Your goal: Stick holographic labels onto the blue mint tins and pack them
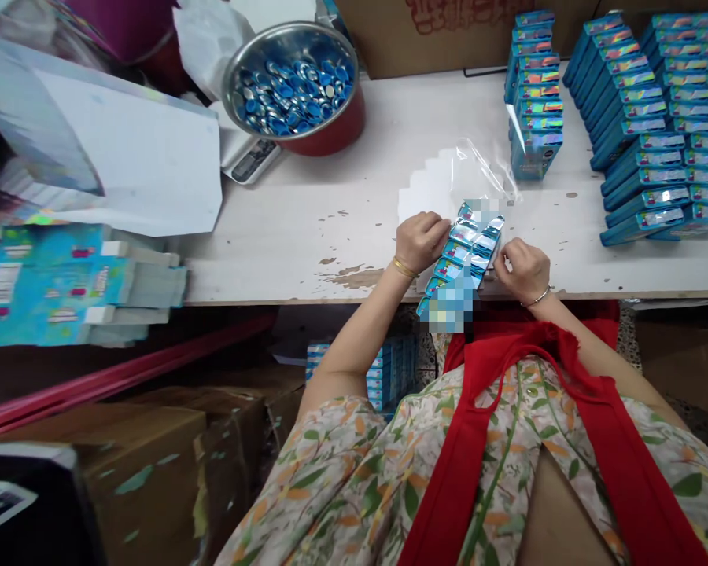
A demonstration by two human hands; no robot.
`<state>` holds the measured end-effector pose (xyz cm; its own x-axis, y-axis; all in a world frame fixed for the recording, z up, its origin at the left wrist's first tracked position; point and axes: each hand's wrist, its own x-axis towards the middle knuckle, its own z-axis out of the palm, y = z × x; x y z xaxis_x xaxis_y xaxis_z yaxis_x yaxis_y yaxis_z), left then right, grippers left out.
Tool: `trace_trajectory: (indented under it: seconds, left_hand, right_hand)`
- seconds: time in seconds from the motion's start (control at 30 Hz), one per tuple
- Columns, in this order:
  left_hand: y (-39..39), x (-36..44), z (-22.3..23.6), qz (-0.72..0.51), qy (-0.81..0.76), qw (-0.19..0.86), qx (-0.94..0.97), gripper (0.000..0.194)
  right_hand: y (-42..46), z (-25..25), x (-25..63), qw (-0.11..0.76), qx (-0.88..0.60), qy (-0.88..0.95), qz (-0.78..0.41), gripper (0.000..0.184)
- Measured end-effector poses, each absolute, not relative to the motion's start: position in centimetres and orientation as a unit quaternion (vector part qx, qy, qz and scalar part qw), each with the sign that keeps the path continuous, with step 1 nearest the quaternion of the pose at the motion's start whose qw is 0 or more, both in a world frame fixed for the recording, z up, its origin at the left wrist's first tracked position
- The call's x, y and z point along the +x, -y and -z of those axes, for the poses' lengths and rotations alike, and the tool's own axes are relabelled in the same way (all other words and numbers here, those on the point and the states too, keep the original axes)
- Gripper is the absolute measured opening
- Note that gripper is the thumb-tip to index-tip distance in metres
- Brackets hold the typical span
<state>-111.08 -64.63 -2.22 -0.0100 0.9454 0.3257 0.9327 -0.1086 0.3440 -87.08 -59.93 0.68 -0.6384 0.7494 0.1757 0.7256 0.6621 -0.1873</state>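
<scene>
A row of small blue boxes (pixel 457 255) lies tilted at the table's front edge, between my two hands. Bright glare on it looks like clear film; its near end is blurred out. At the row's left side, my left hand (pixel 418 242) is closed, fingertips touching or almost touching the upper boxes. My right hand (pixel 525 271) is curled shut close to the right side, thumb and fingers pressed together. What either pinch holds is too fine to make out. Just beyond the row lie a clear plastic sheet (pixel 477 169) and stacked white sheets (pixel 428 185).
A metal bowl (pixel 354 118) of blue and silver caps stands beside a small scale (pixel 253 161). Rows of blue boxes (pixel 643 157) and a shorter stack (pixel 536 149) stand at right. Flattened cartons (pixel 41 283) lie left; cardboard boxes (pixel 147 464) sit below.
</scene>
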Motion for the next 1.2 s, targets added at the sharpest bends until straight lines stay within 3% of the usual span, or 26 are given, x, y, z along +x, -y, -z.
trace_trajectory:
  seconds: [0.07, 0.27, 0.57, 0.87, 1.2]
  left_hand:
    - [64.8, -110.7, 2.9, -0.263, -0.693, 0.022, 0.671, 0.035]
    - [64.5, -109.7, 3.6, -0.216, -0.744, 0.110, 0.622, 0.021]
    - [65.0, -108.0, 4.4, -0.309, -0.751, 0.182, 0.554, 0.028]
    - [66.8, -103.2, 4.4, -0.306, -0.818, 0.174, 0.454, 0.029]
    - [67.6, -104.8, 4.8, -0.232, -0.787, 0.148, 0.552, 0.021]
  right_hand:
    - [60.0, 0.1, -87.0, 0.112, -0.448, 0.885, -0.059, 0.023]
    - [60.0, 1.3, -87.3, 0.033, -0.522, 0.848, -0.088, 0.038]
    - [60.2, 1.7, -88.2, 0.010, -0.564, 0.815, -0.132, 0.035]
    - [58.4, 1.5, -87.3, 0.032, -0.554, 0.802, -0.222, 0.033]
    - [57.4, 0.9, -87.2, -0.049, -0.500, 0.848, -0.170, 0.031]
